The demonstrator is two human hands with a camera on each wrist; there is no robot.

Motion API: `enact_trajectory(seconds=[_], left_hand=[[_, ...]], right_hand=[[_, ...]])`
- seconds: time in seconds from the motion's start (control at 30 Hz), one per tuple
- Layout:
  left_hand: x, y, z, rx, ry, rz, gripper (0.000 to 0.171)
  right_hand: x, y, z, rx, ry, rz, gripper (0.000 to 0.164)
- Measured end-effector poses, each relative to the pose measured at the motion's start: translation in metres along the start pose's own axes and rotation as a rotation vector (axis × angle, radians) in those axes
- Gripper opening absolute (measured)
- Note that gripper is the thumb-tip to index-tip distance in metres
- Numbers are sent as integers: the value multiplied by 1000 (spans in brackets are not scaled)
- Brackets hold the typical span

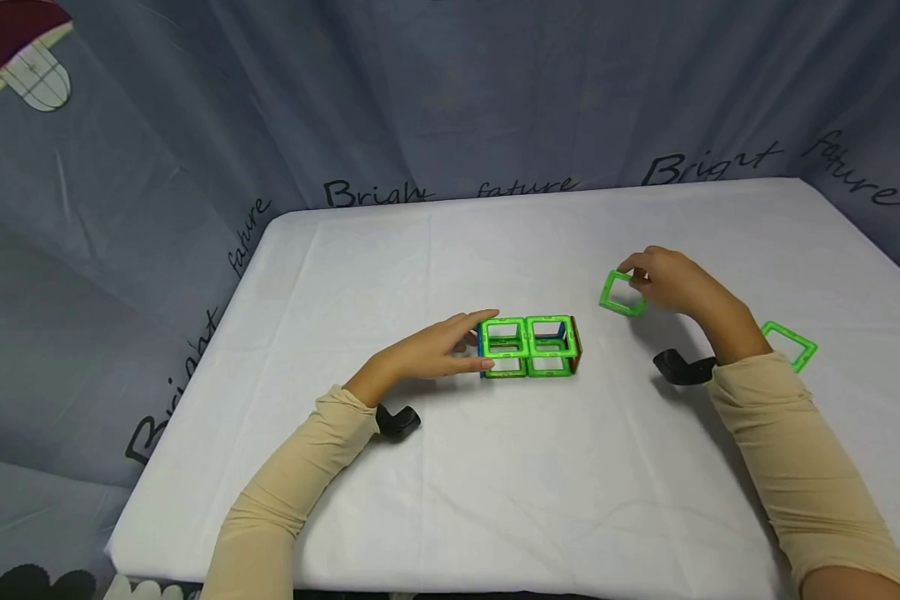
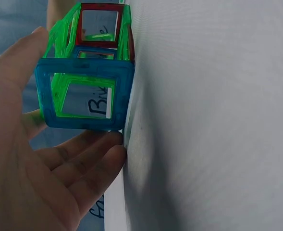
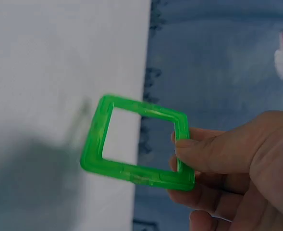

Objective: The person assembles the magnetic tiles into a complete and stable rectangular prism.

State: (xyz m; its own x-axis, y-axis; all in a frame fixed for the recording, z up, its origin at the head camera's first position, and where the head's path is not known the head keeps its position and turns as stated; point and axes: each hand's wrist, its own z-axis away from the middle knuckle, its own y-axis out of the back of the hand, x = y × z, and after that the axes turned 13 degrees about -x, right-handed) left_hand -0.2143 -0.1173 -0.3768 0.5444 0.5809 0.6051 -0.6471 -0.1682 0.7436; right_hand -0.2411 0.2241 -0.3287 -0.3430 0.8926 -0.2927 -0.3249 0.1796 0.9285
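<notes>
A two-cube block of magnetic tiles (image 1: 526,337) lies on the table, with green square frames on its top and front. Its left end is a blue square tile (image 2: 83,66); a red tile (image 2: 103,6) shows farther in. My left hand (image 1: 429,346) holds the block at that blue end, thumb along one side and forefinger on the opposite one, other fingers stretched near the cloth. To the right, my right hand (image 1: 671,279) pinches a single green square magnetic tile (image 3: 94,137) by one edge between thumb and fingers, tilted and raised over the cloth.
Another green tile (image 1: 793,336) is partly hidden behind the right sleeve (image 1: 802,467). Black wrist-camera mounts (image 1: 397,423) jut from both wrists. White cloth (image 1: 495,500) covers the table, and a grey printed curtain (image 1: 457,100) hangs behind and to the left.
</notes>
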Motion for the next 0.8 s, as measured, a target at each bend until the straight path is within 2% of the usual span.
enact_trajectory(seconds=[0.17, 0.3, 0.4, 0.47, 0.63, 0.8], left_hand=[[-2, 0, 1, -8, -11, 8, 75], [-3, 0, 1, -8, -7, 15, 76], [-3, 1, 1, -12, -6, 27, 77], [-3, 2, 1, -17, -10, 34, 76], [-5, 2, 0, -28, -31, 61, 72], [-5, 2, 0, -27, -45, 66, 65]], right_hand=[[-33, 7, 15, 112, 87, 24, 26], [-59, 12, 28, 243, 218, 54, 27], [-76, 12, 37, 298, 312, 63, 27], [-87, 11, 41, 303, 376, 60, 28], [-110, -3, 43, 237, 502, 59, 26], [-129, -28, 36, 179, 567, 94, 23]])
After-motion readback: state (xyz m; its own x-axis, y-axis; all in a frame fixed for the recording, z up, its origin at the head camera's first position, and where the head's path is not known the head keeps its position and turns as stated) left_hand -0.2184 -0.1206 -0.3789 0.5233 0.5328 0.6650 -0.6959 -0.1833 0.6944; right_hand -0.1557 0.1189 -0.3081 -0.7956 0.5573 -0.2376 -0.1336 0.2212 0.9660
